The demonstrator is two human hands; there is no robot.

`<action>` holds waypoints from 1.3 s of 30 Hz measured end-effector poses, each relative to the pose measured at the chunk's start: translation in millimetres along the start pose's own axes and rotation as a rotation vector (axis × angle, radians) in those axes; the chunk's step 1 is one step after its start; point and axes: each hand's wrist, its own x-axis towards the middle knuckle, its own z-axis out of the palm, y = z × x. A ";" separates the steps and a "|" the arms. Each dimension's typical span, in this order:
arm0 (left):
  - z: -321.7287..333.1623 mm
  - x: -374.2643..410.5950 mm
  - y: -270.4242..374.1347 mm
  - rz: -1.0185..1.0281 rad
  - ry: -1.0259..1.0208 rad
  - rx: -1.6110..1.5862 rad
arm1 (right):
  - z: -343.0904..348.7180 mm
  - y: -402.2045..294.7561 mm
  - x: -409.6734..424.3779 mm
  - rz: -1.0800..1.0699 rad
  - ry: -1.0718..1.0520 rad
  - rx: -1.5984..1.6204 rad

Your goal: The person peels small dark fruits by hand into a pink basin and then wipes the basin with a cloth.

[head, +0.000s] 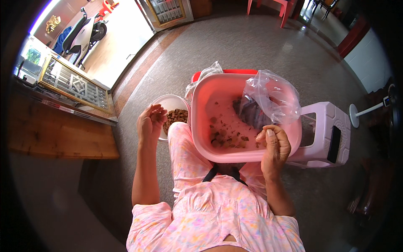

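Observation:
A pink plastic basin (201, 138) stands before me, with small brown pieces (231, 141) scattered over its bottom. In its right half lies a clear plastic bag (274, 97), its mouth spilling over the rim, with dark contents visible inside. My right hand (275, 149) is over the basin's front right, thumb and fingertips pinched together; whether something small is between them is unclear. On the other side, my left hand (151, 123) is raised with cupped, curled fingers beside a white bucket (171, 98). Brown chunks (176, 118) fill part of that bucket. What the left palm holds cannot be made out.
A grey cloth (209, 72) hangs by the basin's back left, near a red plastic edge (239, 71). To the right, a pale pink plastic stool (321, 126) carries a black phone-like slab (334, 144). A wooden panel (63, 132) stands left; a scooter (83, 34) is beyond the doorway.

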 end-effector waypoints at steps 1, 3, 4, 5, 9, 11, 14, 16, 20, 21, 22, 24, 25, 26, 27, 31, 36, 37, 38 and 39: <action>-12.6 10.4 -2.2 0.031 0.098 0.211 | -0.8 0.4 -1.3 0.001 0.000 -0.030; -27.4 27.1 -8.0 0.089 0.280 0.630 | 1.8 0.6 -1.8 -0.018 0.003 0.027; -31.7 27.3 -13.5 0.204 0.292 0.714 | 2.4 0.8 -2.1 -0.027 0.007 0.055; -36.9 26.9 -15.1 0.191 0.275 0.700 | 2.0 1.0 -2.6 -0.028 0.001 0.048; 0.6 7.6 -13.2 0.240 0.107 0.545 | -1.3 4.2 -5.0 -0.043 0.013 0.026; 39.9 -12.4 -4.8 0.293 -0.028 0.496 | -2.1 5.7 -6.0 -0.036 0.016 0.024; 89.1 -46.1 3.0 0.334 -0.264 0.606 | -5.3 6.9 -6.6 -0.014 0.009 0.043; 104.3 -50.3 -3.7 0.375 -0.418 0.826 | -7.1 9.6 -6.8 -0.022 0.016 0.069; 138.4 -58.4 -18.1 0.554 -0.803 1.335 | -9.6 14.0 -7.4 -0.069 0.005 0.090; 139.6 -53.8 -28.4 0.631 -0.914 1.419 | -8.5 11.6 -7.8 -0.075 0.003 0.088; 142.5 -49.6 -36.6 0.600 -1.063 1.482 | -8.3 10.7 -7.7 -0.081 0.001 0.087; 157.1 -52.1 -50.2 0.458 -1.146 1.648 | -9.9 11.5 -7.4 -0.082 -0.012 0.098; 163.9 -54.1 -55.9 0.384 -1.184 1.729 | -10.6 11.9 -7.3 -0.082 -0.018 0.104; 163.9 -53.9 -63.6 0.448 -1.216 1.675 | -10.8 11.3 -7.3 -0.078 -0.017 0.108; 168.9 -54.4 -67.5 0.405 -1.267 1.667 | -11.1 10.6 -7.2 -0.075 -0.014 0.110; 175.7 -49.7 -89.5 0.241 -1.359 1.761 | -12.1 14.3 -7.0 -0.100 -0.026 0.116; 177.6 -47.4 -93.5 0.213 -1.339 1.752 | -11.4 16.4 -6.9 -0.096 -0.027 0.117; 175.2 -45.3 -91.5 0.297 -1.317 1.698 | -11.5 17.1 -6.7 -0.100 -0.027 0.124; 172.8 -43.6 -88.1 0.379 -1.293 1.642 | -11.1 16.9 -6.9 -0.099 -0.028 0.115; 176.3 -46.5 -78.4 0.259 -1.199 1.490 | -11.2 16.9 -6.5 -0.100 -0.025 0.104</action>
